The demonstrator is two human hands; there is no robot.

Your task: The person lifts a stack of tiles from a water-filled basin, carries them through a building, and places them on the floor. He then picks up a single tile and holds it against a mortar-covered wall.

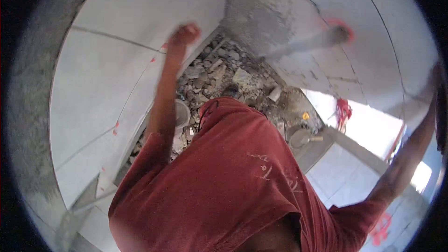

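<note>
My left hand (185,34) is raised in front of the white tiled wall (107,79) at the left. Its fingers are curled in; a small pale spot shows at them, too blurred to identify. My right arm stretches up to the right edge, where my right hand (436,73) is dark and smeared, its fingers unreadable. Between the arms, a blurred grey bar with a dark round end (339,35) stands out before the right wall (373,60), with red around that end. My red shirt (219,168) fills the lower middle.
Broken stones and rubble (210,72) cover the floor in the corner. A pale round container (182,113) stands beside my left arm. A round pan (298,138) with a light handle lies at the right near a ledge. Beyond is a bright opening (368,121) with something red.
</note>
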